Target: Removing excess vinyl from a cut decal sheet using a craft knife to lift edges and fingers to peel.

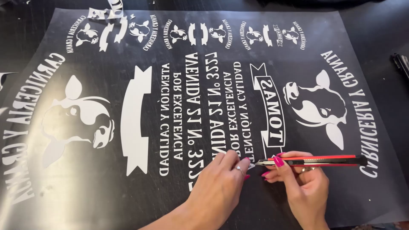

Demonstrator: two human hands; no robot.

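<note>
— So why is the left hand [226,179] flat on the vinyl sheet [204,127]?

— Likely to pin it; its fingers hold nothing and press down just left of the blade tip.

— And the right hand [304,181]?

— It grips the red utility knife [315,161] narrowly, pen-fashion, blade low at the near end of the white banner [269,113], right of centre.

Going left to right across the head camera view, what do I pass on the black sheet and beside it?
Large cow head → blank white banner → left hand → right hand holding the red knife → second cow head → black pen at the table's right edge.
</note>
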